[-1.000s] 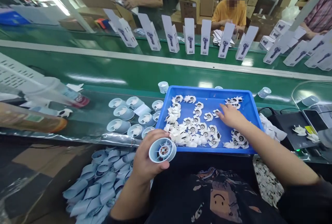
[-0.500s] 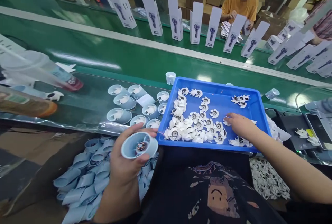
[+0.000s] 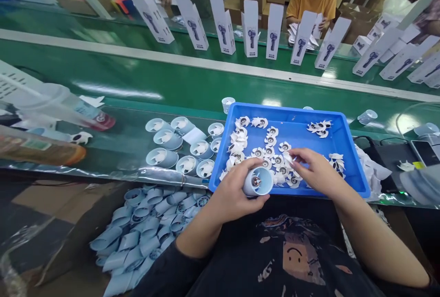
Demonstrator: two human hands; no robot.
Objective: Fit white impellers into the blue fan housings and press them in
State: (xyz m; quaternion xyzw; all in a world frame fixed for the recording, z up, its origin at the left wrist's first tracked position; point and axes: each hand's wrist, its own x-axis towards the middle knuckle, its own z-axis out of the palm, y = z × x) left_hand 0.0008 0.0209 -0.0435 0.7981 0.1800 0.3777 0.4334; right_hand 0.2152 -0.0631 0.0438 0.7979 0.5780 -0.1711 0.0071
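Observation:
My left hand (image 3: 237, 191) is wrapped round a light-blue fan housing (image 3: 264, 181), its mouth turned toward the right with a copper motor core visible inside. Just to the right, my right hand (image 3: 311, 168) pinches a white fan blade wheel (image 3: 288, 157) between thumb and fingers, close to the housing but apart from it. Both hands are over the front of a blue tray (image 3: 357, 168), where many loose white blade wheels (image 3: 270, 141) lie. Left of the tray, several light-blue housings (image 3: 165, 139) stand with white blades inside.
A box of loose blue housings (image 3: 137, 228) sits low at the left. Bottles (image 3: 37, 145) lie blurred at the left edge. Open white cartons (image 3: 250, 31) line the green conveyor (image 3: 154, 68). Across it, a person in a yellow top (image 3: 311, 1) handles papers.
My left hand has brought the housing rightward to the tray's front edge. My right hand has moved left from the tray's right part, now with a blade wheel in its fingers.

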